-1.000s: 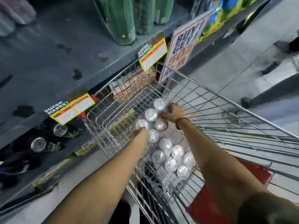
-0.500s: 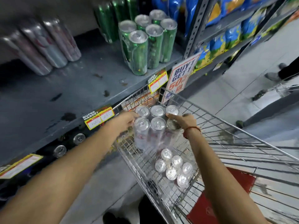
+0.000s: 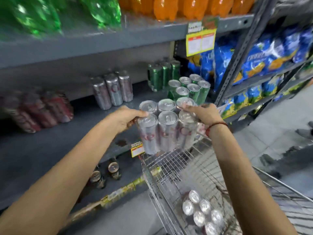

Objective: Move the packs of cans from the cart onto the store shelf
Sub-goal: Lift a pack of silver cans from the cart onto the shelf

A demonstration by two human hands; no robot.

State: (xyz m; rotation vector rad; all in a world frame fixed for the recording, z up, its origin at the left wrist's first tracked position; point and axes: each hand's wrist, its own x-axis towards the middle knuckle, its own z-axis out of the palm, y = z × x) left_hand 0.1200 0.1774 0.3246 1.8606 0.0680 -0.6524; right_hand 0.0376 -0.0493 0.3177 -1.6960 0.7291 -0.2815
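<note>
Shelf (image 3: 50,146) front bare; both hands' fingers grip silver can pack (image 3: 167,128) above cart rim (image 3: 169,160)

Little can be read here. The silver six-pack of tall cans (image 3: 166,128) carries large red letters across its front, too smeared by blur to spell out. The yellow paper price tag with red-headed boxes (image 3: 200,41) hanging from the upper grey shelf edge has fine print too small to read, and so does the small yellow shelf label (image 3: 137,149) on the lower shelf edge. The blue snack bags (image 3: 274,53) show pale lettering that stays illegible.
</note>
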